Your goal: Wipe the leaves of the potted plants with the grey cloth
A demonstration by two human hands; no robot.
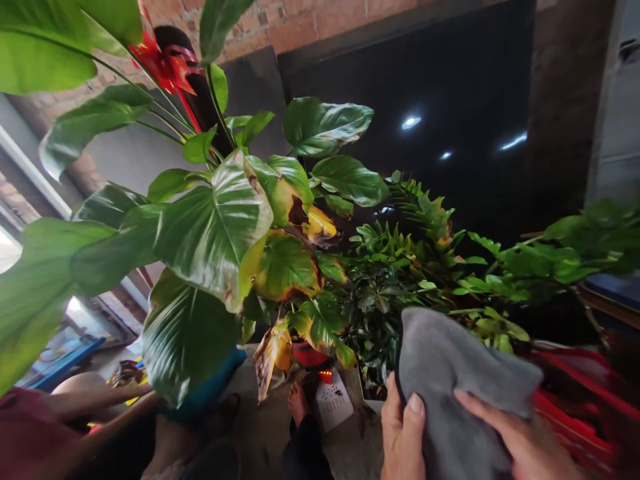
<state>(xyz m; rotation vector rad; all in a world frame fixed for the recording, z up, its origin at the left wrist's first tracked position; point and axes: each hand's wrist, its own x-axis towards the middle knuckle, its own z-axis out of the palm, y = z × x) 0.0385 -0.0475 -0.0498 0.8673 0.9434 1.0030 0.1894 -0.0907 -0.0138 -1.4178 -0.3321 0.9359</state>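
A grey cloth (450, 373) is held up at the lower right, its upper edge folded over. My left hand (404, 430) grips its left side, thumb in front and fingers partly behind. On the right, my right hand (523, 437) pinches the cloth, one finger lying along its surface; its lower part is cut off by the frame. Beyond the cloth are leafy green plants (400, 247). To the left stands a large potted plant with broad glossy leaves (215, 227), several of them yellow and browned at the edges.
A red pot (311, 355) stands under the leaves, near a bare foot (298, 402) and a printed white sheet (333, 400). Another person's arms (107, 400) show at lower left. A red bag-like item (585, 400) lies right; a dark glossy panel (450, 87) stands behind.
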